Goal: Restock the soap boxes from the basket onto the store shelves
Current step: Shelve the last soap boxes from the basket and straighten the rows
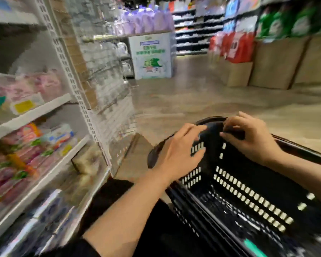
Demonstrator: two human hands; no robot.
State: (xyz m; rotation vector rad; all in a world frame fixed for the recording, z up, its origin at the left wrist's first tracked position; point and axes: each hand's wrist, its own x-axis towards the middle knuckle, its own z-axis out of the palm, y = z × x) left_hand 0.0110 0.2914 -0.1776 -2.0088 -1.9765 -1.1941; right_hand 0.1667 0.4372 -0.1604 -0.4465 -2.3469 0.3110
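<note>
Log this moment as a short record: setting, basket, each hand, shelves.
setting: store aisle, picture blurred by motion
basket: black slotted basket, no soap boxes visible inside
left hand: left hand over the basket's far end, fingers spread, holding nothing
right hand: right hand at the far rim, fingers bent; grip unclear
shelves: white shelves at left, stocked with pink packages

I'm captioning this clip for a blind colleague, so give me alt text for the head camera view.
Two bare hands, the left hand and right hand, reach over the far end of a black plastic shopping basket in a store aisle, with no soap boxes visible inside it. Blurred store shelves of pink packaged goods stand on the left.
</note>
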